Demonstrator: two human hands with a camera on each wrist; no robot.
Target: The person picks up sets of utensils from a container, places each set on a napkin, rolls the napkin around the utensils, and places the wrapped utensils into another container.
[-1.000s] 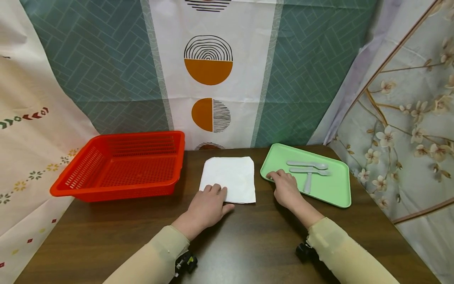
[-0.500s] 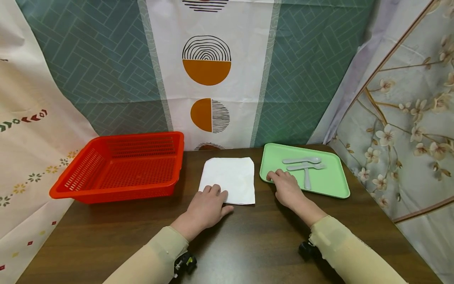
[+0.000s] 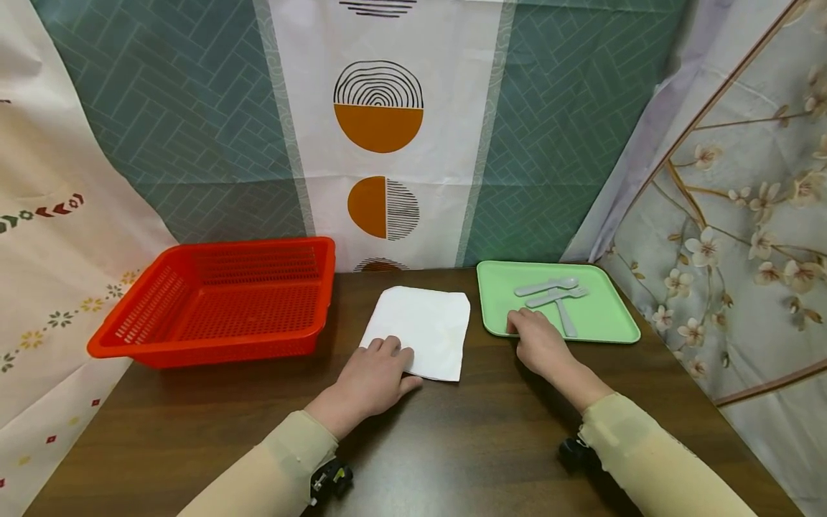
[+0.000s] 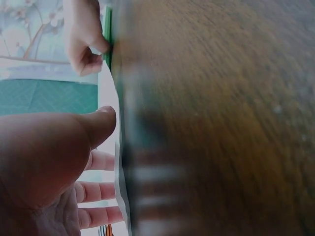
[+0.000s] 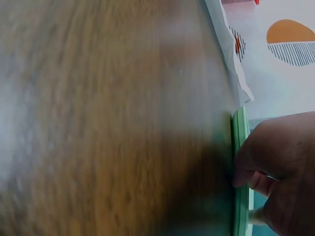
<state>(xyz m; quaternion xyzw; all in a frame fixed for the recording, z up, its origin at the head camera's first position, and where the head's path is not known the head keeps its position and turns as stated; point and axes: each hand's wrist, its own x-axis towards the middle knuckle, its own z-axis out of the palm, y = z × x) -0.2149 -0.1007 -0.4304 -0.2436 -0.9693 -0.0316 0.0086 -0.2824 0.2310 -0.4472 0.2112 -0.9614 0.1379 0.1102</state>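
Observation:
My left hand (image 3: 371,377) lies with its fingers extended on the near left part of a folded white paper napkin (image 3: 429,323). In the left wrist view the fingertips rest on the napkin and the thumb sits by its near edge. To the right, my right hand (image 3: 539,345) pinches the near rim of a light green tray (image 3: 607,316), thumb on the outer side in the right wrist view. On the tray lie a grey spoon (image 3: 545,286), a grey fork (image 3: 555,296) and a third grey utensil (image 3: 566,319), partly hidden under the fork.
A red plastic basket (image 3: 213,350) with slotted walls stands at the back left of the brown wooden table (image 3: 439,459). Patterned cloths hang behind the table and along both sides.
The tray has turned counterclockwise in my right hand, its right end moving back, and the cutlery has shifted with it. The napkin has turned slightly clockwise under my left hand.

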